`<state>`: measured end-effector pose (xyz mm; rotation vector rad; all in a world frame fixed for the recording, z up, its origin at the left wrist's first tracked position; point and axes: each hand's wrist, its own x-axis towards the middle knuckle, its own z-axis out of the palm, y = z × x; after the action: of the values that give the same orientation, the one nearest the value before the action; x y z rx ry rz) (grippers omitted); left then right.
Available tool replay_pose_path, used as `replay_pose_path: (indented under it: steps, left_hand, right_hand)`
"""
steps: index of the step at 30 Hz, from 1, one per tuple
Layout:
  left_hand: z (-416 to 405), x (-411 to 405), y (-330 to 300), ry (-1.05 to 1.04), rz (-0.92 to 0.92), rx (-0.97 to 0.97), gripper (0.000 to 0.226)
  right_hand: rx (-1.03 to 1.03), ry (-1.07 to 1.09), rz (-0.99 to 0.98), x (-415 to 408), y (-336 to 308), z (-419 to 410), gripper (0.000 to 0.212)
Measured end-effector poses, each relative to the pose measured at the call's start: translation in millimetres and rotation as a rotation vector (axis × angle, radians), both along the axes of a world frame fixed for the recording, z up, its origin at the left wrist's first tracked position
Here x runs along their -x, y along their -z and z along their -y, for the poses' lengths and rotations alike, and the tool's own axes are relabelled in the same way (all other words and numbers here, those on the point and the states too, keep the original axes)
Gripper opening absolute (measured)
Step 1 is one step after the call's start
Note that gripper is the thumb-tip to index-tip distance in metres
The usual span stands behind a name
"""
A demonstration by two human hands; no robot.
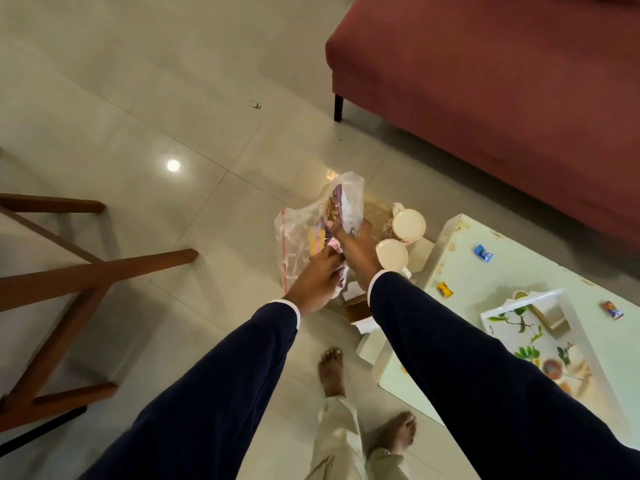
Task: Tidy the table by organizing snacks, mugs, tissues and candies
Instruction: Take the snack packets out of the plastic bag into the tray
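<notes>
Bag: clear zip bag (304, 233) of snack packets, held in the air over the floor, at 9 o'clock from the two mugs (398, 240).
Long axis: roughly 12 to 6, open mouth uppermost.
Left hand (311, 275): fingers curled, pinching the bag's lower part.
Right hand (353, 247): fingers closed on the bag higher up, beside the mouth.
Nearer the mouth: right hand, judged best placed to seal it.
Table (460, 271): at 3 o'clock; candies (483, 252) scattered, tray (540, 337) there.
</notes>
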<state>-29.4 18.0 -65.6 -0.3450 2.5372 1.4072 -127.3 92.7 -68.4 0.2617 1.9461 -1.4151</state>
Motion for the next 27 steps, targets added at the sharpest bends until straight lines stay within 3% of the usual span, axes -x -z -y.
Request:
replay_pose_path:
  steps: [5,8,10,13,15,17,21,25,27]
  left_hand:
    - [0.8,-16.5,-14.9,0.096,-0.036,0.058,0.037]
    - [6.9,-31.7,-31.1,0.102,-0.084,-0.097,0.041]
    - [13.6,-43.9,-39.5,-0.106,-0.168,-0.218,0.038]
    - [28.3,-61.7,-46.1,-0.645,-0.237,-0.266,0.025]
    - [39.3,-71.4,-48.8,-0.920,-0.100,-0.347,0.024]
    - [46.0,-77.6,-52.4,-1.027,0.135,-0.506,0.030]
    - [39.7,-72.2,-69.9,-0.912,0.380,-0.603,0.059]
    - [5.2,-48.4,-92.5,-0.789,0.406,-0.848,0.069]
    - [-16.8,-33.8,-98.8,-0.747,0.361,-1.023,0.060]
  right_hand:
    - [0.008,0.031,0.068,1.4,-14.3,-13.4,0.034]
    - [0.108,0.135,0.131,-1.4,-31.8,-24.2,0.028]
    - [0.201,0.194,0.211,-2.1,-47.2,-32.9,0.028]
    - [0.294,0.199,0.315,-4.7,-77.7,-47.0,0.034]
    - [0.340,0.180,0.364,-7.1,-100.2,-54.9,0.036]
    - [0.419,0.154,0.407,-8.5,-127.5,-65.1,0.038]
    - [0.594,0.080,0.427,-3.7,-183.7,-93.1,0.041]
    - [0.701,0.089,0.391,4.7,-220.1,-124.2,0.030]
    - [0.739,0.120,0.383,11.2,-233.3,-139.4,0.026]
